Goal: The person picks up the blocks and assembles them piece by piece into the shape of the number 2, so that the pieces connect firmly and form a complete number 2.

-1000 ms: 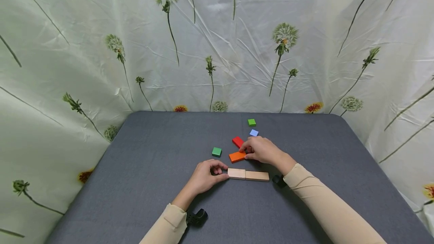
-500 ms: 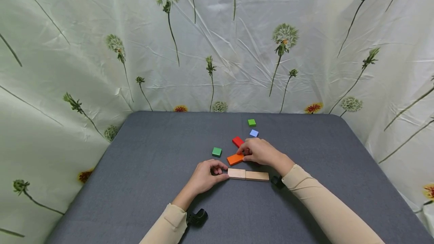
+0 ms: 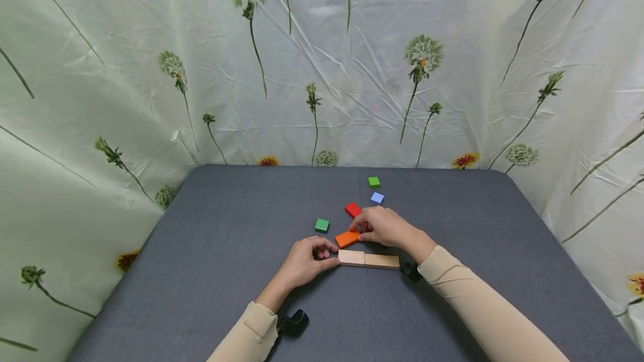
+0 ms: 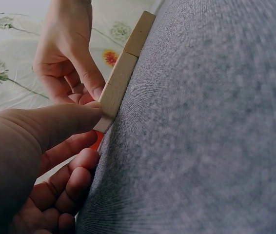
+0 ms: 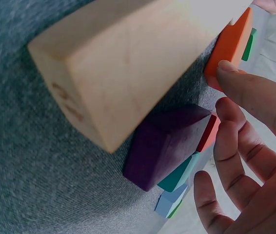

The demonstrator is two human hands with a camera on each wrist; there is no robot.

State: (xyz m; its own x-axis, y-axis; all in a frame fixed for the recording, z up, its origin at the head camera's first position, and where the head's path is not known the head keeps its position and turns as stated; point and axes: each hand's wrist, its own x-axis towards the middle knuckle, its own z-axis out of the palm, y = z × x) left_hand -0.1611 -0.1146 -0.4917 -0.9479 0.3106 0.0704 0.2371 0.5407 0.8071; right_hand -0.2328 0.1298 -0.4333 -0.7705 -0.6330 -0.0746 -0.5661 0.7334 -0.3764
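Observation:
Two plain wooden blocks lie end to end on the grey table: a left block (image 3: 351,258) and a right block (image 3: 382,262). My left hand (image 3: 305,262) holds the left block's outer end between thumb and forefinger. Just beyond this pair, my right hand (image 3: 386,228) pinches the right end of a flat orange block (image 3: 346,239), which lies slanted with its left end close to the wooden one. In the right wrist view the thumb presses against the orange block's side. A purple block (image 5: 165,146) and a teal block (image 5: 179,173) show there, hidden under the hand in the head view.
Past the right hand lie a red block (image 3: 353,209), a blue block (image 3: 377,198) and a light green block (image 3: 374,182). A dark green block (image 3: 322,225) sits left of the orange one. Behind the table (image 3: 226,211) hangs a flowered curtain (image 3: 352,127).
My right hand has slid the orange block a little left and toward me, closer to the wooden blocks. The left hand and the wooden blocks have stayed put.

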